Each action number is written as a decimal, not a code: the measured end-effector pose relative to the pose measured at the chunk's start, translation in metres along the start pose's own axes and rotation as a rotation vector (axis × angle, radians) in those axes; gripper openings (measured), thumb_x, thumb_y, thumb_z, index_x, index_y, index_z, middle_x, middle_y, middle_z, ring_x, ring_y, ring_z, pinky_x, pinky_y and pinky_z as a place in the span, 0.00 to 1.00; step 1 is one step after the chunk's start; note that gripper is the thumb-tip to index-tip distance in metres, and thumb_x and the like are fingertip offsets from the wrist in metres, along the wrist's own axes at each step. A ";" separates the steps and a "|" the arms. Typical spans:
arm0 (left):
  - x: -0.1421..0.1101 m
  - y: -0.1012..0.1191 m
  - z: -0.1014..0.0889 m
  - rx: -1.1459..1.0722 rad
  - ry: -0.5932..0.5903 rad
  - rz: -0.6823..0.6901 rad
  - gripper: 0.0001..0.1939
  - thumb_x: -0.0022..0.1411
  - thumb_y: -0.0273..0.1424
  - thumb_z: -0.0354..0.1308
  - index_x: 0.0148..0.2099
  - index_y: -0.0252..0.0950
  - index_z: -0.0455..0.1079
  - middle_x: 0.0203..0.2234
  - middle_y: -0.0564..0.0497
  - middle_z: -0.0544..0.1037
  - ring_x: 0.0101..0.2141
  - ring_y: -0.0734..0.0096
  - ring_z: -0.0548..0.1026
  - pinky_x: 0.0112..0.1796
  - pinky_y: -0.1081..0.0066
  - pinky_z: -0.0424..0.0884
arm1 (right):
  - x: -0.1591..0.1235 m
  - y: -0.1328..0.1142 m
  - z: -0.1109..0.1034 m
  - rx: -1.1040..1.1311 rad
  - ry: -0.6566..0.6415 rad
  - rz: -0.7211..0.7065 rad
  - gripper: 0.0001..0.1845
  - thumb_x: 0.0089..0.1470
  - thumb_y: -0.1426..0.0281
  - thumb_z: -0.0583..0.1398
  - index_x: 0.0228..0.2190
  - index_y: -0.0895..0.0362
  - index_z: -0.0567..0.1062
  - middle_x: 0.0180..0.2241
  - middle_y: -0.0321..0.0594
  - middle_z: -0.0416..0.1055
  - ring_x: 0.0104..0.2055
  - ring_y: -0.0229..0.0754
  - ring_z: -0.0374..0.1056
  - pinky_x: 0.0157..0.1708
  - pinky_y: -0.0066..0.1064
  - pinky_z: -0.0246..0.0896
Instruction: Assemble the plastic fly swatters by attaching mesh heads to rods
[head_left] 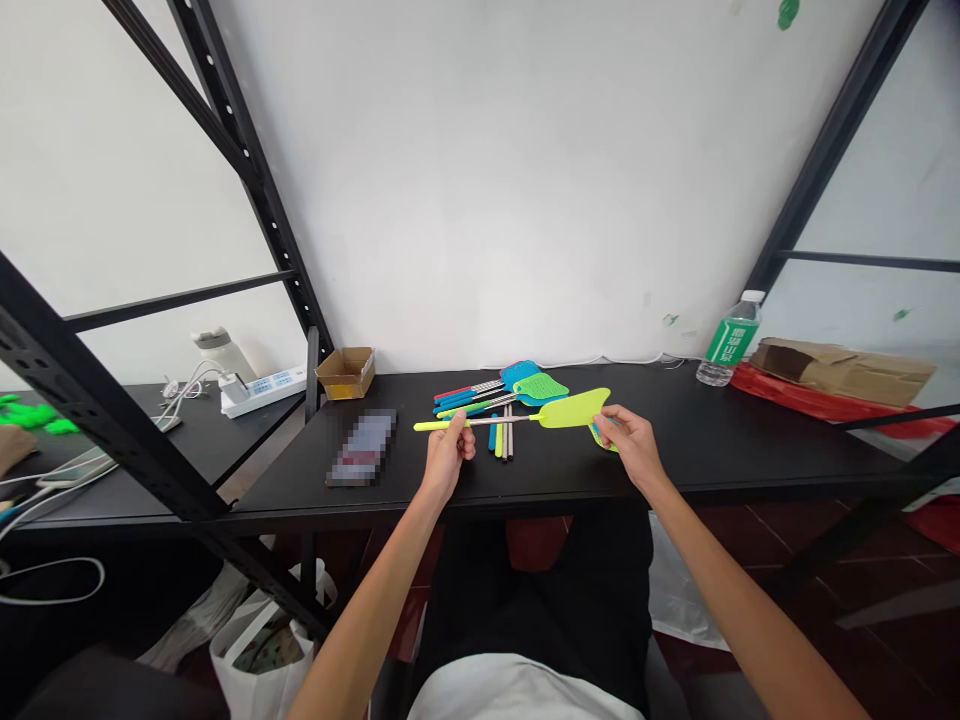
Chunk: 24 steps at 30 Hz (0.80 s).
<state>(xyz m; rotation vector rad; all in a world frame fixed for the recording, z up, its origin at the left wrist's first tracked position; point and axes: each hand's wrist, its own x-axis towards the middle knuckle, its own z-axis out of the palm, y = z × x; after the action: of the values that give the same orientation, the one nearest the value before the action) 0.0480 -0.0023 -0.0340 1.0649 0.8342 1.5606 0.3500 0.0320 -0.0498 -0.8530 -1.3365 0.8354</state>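
Note:
A yellow-green fly swatter (pixel 574 409) is held level above the black table, between my two hands. My left hand (pixel 448 455) is closed round its handle, near where the coloured grip meets the thin metal rod. At the other end, my right hand (pixel 630 440) pinches the outer edge of the flat head. Behind it lies a pile of blue and green fly swatters (pixel 541 386), their handles pointing left. Several loose handles and rods (pixel 501 440) lie below the held swatter. Part of another swatter head (pixel 604 438) shows beside my right fingers, mostly hidden.
A phone (pixel 364 447) and a small cardboard box (pixel 346 374) are on the left of the black table (pixel 705 440). A water bottle (pixel 730 340) stands at the right, near a brown paper package (pixel 840 370). Black metal uprights (pixel 255 170) frame the workspace; a power strip (pixel 266 389) lies farther left.

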 end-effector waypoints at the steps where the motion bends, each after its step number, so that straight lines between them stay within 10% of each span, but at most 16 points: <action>1: 0.000 0.000 0.000 0.002 -0.001 0.004 0.25 0.61 0.47 0.59 0.21 0.34 0.64 0.15 0.55 0.63 0.18 0.79 0.60 0.23 0.73 0.56 | 0.000 -0.001 0.001 -0.002 -0.003 -0.008 0.13 0.50 0.59 0.67 0.32 0.55 0.75 0.21 0.32 0.63 0.21 0.34 0.55 0.20 0.28 0.53; 10: -0.001 -0.004 0.001 0.090 -0.033 0.036 0.20 0.60 0.45 0.61 0.26 0.33 0.71 0.17 0.54 0.64 0.20 0.79 0.60 0.22 0.74 0.57 | -0.004 -0.011 0.003 -0.064 -0.031 -0.011 0.25 0.52 0.59 0.64 0.50 0.52 0.70 0.21 0.30 0.61 0.21 0.35 0.56 0.20 0.26 0.54; 24: -0.001 -0.003 0.001 0.079 -0.020 0.013 0.20 0.59 0.46 0.60 0.27 0.33 0.72 0.16 0.54 0.64 0.19 0.79 0.61 0.22 0.74 0.58 | -0.002 -0.005 -0.003 0.060 0.006 0.062 0.19 0.55 0.61 0.59 0.47 0.55 0.76 0.30 0.39 0.75 0.24 0.38 0.64 0.23 0.30 0.60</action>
<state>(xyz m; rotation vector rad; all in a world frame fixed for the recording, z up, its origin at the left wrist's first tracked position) 0.0499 -0.0023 -0.0368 1.1431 0.8826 1.5364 0.3527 0.0276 -0.0468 -0.8532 -1.2794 0.9164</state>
